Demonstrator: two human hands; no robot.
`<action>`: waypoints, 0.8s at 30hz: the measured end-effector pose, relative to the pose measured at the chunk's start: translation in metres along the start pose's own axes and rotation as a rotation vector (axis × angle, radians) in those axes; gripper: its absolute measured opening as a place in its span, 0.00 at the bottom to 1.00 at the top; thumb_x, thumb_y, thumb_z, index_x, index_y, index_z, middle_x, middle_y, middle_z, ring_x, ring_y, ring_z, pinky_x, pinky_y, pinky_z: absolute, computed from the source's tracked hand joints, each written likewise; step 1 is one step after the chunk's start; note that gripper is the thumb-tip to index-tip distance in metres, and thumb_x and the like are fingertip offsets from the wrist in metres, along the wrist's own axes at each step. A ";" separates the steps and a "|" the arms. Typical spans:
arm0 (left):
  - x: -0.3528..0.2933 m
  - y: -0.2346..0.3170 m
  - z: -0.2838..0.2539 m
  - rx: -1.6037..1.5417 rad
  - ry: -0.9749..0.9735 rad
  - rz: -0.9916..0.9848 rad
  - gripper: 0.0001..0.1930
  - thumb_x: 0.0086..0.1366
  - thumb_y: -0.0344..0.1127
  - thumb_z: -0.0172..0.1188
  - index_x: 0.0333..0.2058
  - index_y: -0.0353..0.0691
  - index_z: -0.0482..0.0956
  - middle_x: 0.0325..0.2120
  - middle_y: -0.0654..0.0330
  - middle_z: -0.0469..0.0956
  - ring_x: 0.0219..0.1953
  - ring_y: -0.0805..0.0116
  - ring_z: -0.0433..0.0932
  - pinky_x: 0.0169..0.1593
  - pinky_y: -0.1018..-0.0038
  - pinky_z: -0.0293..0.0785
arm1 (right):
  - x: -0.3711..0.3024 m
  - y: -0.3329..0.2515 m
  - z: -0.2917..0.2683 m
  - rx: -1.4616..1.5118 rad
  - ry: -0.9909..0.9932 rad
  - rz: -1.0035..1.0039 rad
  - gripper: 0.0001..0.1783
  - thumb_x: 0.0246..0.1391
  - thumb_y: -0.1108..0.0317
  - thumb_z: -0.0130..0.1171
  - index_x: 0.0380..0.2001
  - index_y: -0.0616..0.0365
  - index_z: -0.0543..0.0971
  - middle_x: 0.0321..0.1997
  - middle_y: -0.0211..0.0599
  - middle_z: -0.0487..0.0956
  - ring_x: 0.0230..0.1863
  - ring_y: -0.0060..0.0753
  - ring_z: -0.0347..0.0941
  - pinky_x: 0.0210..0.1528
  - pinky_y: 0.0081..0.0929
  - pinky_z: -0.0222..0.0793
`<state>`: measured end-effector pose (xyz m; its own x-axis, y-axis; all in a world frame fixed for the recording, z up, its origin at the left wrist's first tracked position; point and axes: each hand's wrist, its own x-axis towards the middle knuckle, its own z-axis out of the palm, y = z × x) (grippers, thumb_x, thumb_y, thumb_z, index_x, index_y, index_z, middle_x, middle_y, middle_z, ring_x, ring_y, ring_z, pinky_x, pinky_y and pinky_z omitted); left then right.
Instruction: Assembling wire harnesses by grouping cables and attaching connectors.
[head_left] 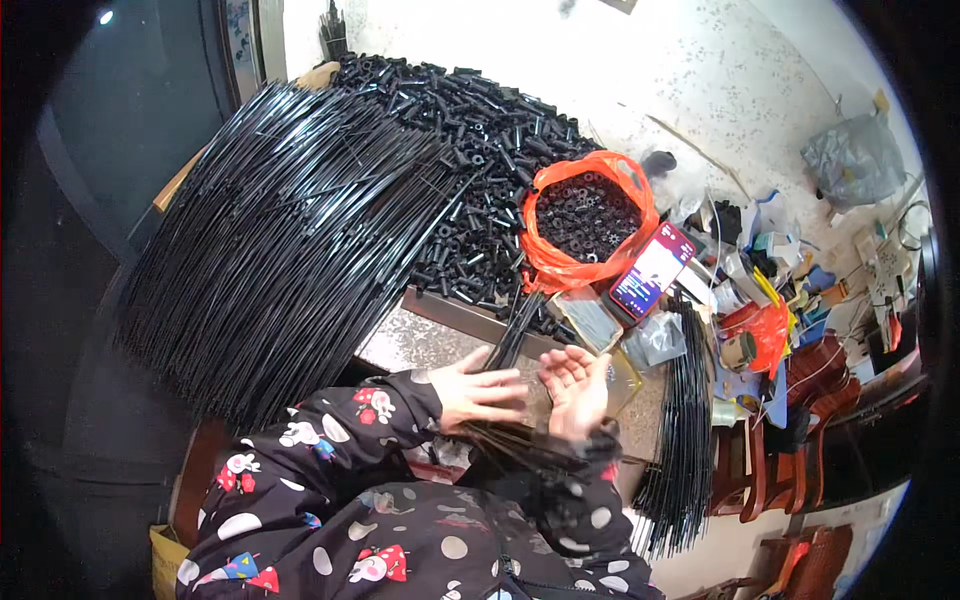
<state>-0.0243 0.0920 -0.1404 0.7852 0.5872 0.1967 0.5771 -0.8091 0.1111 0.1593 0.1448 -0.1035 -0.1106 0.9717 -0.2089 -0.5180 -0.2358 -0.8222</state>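
Observation:
My left hand (pixel 480 393) reaches over the table's near edge with its fingers stretched out to the right, palm down. Facing it is my right hand (pixel 577 392), palm turned up and fingers loosely bent, nothing visible in it. Thin black rods (pixel 513 335) run away from beside my left fingertips toward the pile. More dark rods (pixel 510 440), smeared by motion, lie below both hands, near my right wrist; whether they touch it I cannot tell.
A large heap of long black rods (pixel 290 240) covers the left. Behind are short black tubes (pixel 470 120) and a red bag (pixel 535 265) of small black parts. A lit phone (pixel 653 272) leans beside it. Another rod bundle (pixel 685 430) hangs over the right edge.

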 end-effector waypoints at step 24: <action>0.008 -0.022 0.039 -0.329 0.168 0.283 0.21 0.43 0.38 0.56 0.40 0.40 0.72 0.45 0.54 0.69 0.52 0.58 0.64 0.58 0.58 0.52 | 0.029 0.038 0.036 -0.329 -0.178 -0.173 0.29 0.56 0.54 0.43 0.54 0.63 0.58 0.54 0.40 0.63 0.55 0.27 0.58 0.55 0.28 0.55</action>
<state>-0.0222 0.1151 -0.1790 0.8387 0.3517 0.4159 0.2223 -0.9181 0.3280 0.1055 0.1643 -0.1216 -0.2056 0.9785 0.0186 -0.2463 -0.0334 -0.9686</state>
